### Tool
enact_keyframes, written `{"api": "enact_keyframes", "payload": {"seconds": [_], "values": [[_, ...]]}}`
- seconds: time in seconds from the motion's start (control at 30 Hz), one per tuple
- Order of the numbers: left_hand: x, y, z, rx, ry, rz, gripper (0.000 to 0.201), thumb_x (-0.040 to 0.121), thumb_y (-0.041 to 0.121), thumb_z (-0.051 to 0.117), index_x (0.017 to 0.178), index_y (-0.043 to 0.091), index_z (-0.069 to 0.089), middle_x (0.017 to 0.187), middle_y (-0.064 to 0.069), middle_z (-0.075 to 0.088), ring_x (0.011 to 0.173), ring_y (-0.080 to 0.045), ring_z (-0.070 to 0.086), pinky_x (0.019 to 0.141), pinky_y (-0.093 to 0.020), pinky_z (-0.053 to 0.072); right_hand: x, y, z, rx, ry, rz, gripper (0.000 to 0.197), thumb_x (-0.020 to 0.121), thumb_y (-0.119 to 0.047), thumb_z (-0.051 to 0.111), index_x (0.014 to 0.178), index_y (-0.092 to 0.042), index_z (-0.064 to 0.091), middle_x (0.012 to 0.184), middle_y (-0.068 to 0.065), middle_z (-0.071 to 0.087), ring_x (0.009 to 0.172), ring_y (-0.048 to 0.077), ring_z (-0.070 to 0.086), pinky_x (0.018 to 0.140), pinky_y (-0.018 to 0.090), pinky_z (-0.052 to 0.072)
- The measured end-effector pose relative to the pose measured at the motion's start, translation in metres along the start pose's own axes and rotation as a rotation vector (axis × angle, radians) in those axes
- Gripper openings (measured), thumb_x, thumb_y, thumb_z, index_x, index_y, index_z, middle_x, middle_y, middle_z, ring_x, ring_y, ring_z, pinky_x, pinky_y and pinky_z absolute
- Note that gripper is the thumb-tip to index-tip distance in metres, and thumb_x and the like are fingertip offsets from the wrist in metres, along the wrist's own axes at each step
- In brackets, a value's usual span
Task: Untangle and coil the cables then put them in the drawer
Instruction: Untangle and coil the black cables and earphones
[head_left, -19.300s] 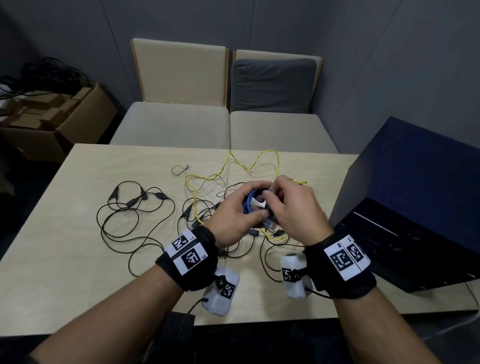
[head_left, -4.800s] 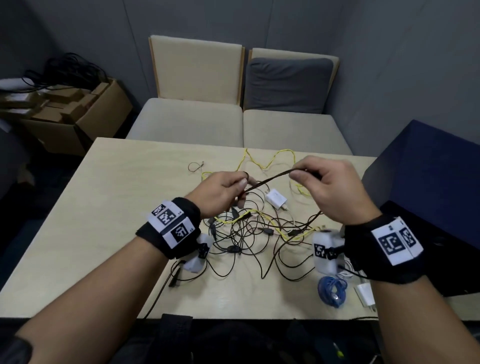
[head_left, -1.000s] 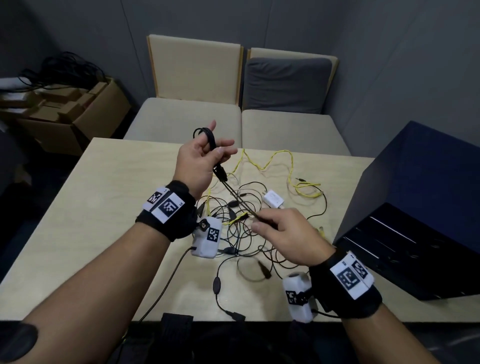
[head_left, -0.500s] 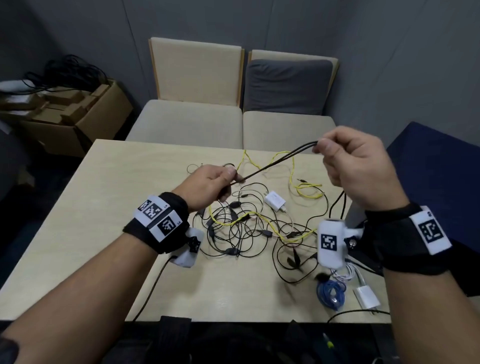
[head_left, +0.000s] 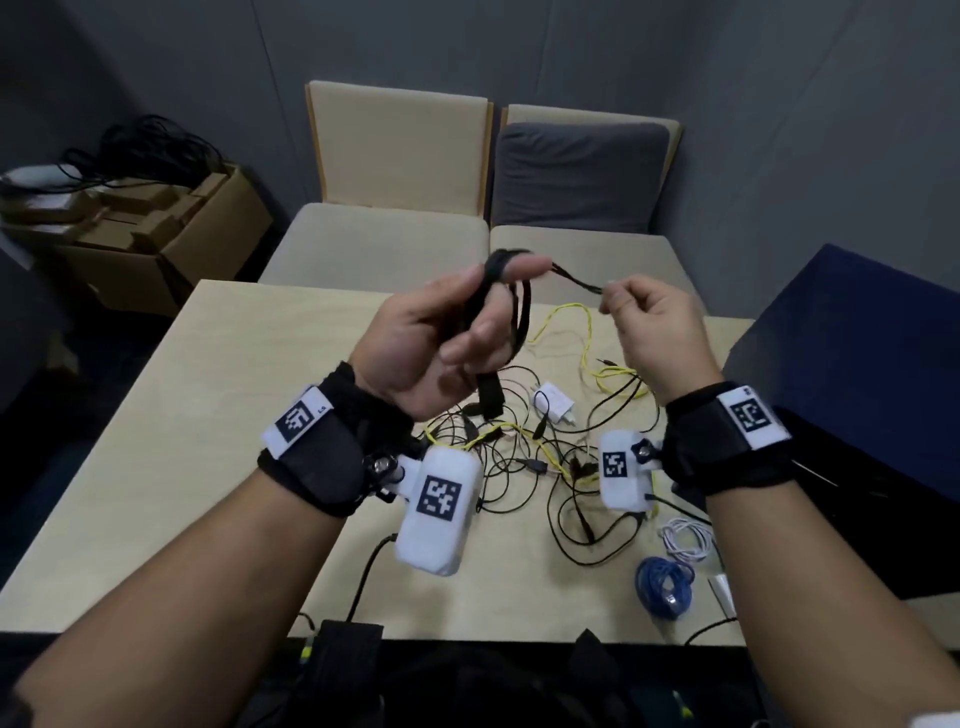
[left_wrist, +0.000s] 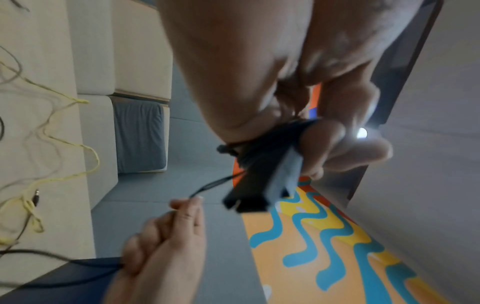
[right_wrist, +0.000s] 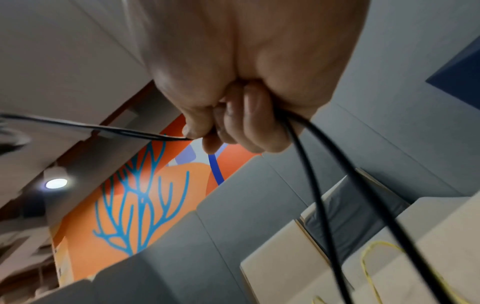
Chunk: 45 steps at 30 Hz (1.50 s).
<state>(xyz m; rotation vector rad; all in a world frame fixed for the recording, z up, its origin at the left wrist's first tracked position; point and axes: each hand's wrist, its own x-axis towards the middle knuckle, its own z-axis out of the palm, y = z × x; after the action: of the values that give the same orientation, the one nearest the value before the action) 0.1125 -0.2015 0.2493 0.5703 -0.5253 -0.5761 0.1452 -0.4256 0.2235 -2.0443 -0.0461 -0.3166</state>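
My left hand (head_left: 478, 317) is raised over the table (head_left: 218, 415), palm toward me. Loops of a black cable (head_left: 522, 317) are wound round its fingers, and a flat black strap hangs from the bundle (left_wrist: 262, 174). My right hand (head_left: 615, 299) is level with it, a short way to the right. It pinches the same black cable (right_wrist: 322, 185) between thumb and forefinger, and two strands drop from its fist. A short taut stretch joins the two hands. More black cables lie tangled with a yellow cable (head_left: 589, 338) on the table below.
A coiled blue cable (head_left: 665, 582), a coiled white cable (head_left: 685, 540) and a white charger (head_left: 553, 408) lie on the table's right side. The dark blue drawer cabinet (head_left: 857, 374) stands at the right edge. Two chairs (head_left: 395, 156) stand behind, cardboard boxes (head_left: 156, 223) at the left.
My left hand has risen and turned palm toward me with another loop of cable round its fingers. My right hand has come in close to it, so the stretch between them is shorter.
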Motion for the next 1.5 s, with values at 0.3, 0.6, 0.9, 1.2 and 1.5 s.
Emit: {"api": "enact_keyframes", "payload": {"seconds": [0.3,0.6,0.9,1.2,1.5], "values": [[0.020,0.003,-0.009,-0.103,0.439,0.277,0.039,0.091,0.009,0.041,0.129,0.001,0.045,0.094,-0.002,0.072,0.070,-0.006,0.066,0.069,-0.019,0.054,-0.048,0.007,0.035,-0.191,-0.315,0.010,0.024,0.097,-0.025,0.052,0.074,-0.022,0.057,0.057,-0.012,0.053,0.056,-0.004,0.047,0.052,0.012,0.031],[0.018,-0.018,-0.050,0.250,0.704,0.326,0.043,0.100,-0.001,0.035,0.142,0.004,0.029,0.113,-0.010,0.062,0.093,-0.017,0.068,0.093,-0.030,0.051,-0.074,0.006,0.046,-0.213,-0.476,-0.059,0.022,0.096,-0.028,0.052,0.076,-0.026,0.060,0.071,0.006,0.059,0.072,0.019,0.051,0.071,0.035,0.043],[0.005,-0.019,-0.074,0.772,0.886,0.251,0.040,0.094,-0.005,0.048,0.132,0.009,0.047,0.120,-0.005,0.064,0.101,-0.014,0.067,0.097,-0.025,0.048,-0.078,-0.013,0.024,-0.161,-0.515,-0.026,0.028,0.092,-0.025,0.060,0.066,-0.033,0.058,0.052,-0.009,0.041,0.050,0.007,0.036,0.050,0.024,0.031],[-0.003,-0.013,-0.085,1.222,0.802,0.048,0.046,0.097,0.002,0.046,0.142,0.009,0.040,0.107,0.004,0.066,0.076,-0.004,0.067,0.077,-0.013,0.050,-0.071,-0.037,-0.011,0.039,-0.470,-0.038,0.013,0.091,-0.009,0.062,0.078,-0.005,0.064,0.052,-0.012,0.047,0.045,0.001,0.038,0.048,0.012,0.030],[-0.013,-0.027,-0.062,1.260,0.427,-0.318,0.035,0.103,0.027,0.034,0.112,0.012,0.064,0.061,-0.002,0.057,0.043,-0.002,0.042,0.045,-0.013,0.034,-0.023,-0.041,-0.044,0.101,-0.095,-0.130,0.020,0.077,-0.048,0.058,0.072,-0.030,0.066,0.045,-0.015,0.040,0.045,0.008,0.030,0.049,0.030,0.025]]}}
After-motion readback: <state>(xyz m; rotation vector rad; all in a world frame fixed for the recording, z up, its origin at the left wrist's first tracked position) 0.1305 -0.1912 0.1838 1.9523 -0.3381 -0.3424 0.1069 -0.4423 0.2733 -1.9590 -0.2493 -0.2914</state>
